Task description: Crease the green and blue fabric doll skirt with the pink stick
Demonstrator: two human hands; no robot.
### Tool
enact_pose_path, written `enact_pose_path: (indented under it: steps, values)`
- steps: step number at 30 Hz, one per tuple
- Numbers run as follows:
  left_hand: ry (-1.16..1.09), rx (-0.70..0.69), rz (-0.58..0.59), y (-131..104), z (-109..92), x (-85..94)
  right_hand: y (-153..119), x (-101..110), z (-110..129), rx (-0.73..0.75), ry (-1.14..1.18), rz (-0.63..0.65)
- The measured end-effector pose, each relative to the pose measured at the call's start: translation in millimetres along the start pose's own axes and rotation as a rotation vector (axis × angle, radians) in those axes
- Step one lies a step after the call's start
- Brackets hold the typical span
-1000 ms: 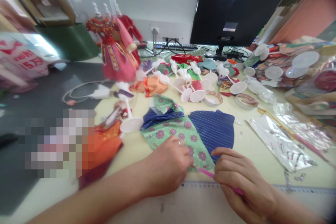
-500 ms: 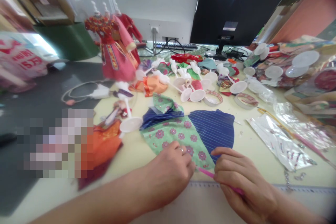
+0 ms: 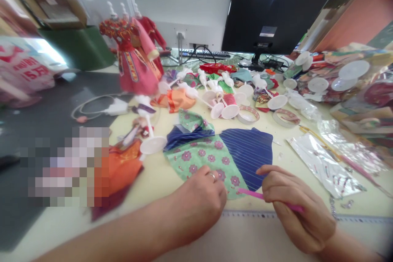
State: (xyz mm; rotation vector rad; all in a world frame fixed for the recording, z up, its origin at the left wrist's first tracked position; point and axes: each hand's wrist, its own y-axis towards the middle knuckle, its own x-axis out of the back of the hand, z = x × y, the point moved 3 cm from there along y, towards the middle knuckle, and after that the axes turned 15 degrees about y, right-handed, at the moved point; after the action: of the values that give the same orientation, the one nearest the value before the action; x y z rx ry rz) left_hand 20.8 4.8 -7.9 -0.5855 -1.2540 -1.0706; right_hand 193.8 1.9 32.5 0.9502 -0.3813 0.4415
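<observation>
A small doll-size garment of green flowered cloth lies flat, with a blue pinstriped panel at its right. My left hand, a ring on one finger, is closed with its fingertips down at the garment's lower edge; the fingertips are hidden. To the right, my right hand grips a slim pink pen-like stick. Its tip points left, over the green cloth near the lower right corner. Tiny pinkish bits show on the cloth by the tip.
A ruler lies along the front. Right are a clear bag, a small chain and tape rolls. White doll stands with cloth crowd the back, before two monitors. An orange garment lies left.
My right hand has moved right and slightly up with the pink stick, drawing its tip away from my left hand. The left hand has barely shifted.
</observation>
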Motion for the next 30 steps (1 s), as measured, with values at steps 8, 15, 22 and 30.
enact_pose_path:
  steps: [8, 15, 22, 30]
  values:
    - [-0.099, 0.048, 0.045, 0.9, 11.8, 4.5, -2.0, 0.2, -2.6, 0.015, -0.004, -0.042]
    - [-0.123, 0.033, 0.088, -1.5, 7.9, 0.2, 0.6, 1.2, -3.8, 0.019, -0.015, -0.039]
    - [-0.756, 0.365, 0.102, 1.5, 23.2, 4.3, -2.1, 0.0, -6.9, 0.055, -0.113, -0.031]
    - [-1.776, 0.905, 0.18, 1.6, 33.3, -10.8, -6.1, -0.9, -8.5, 0.049, -0.114, -0.033]
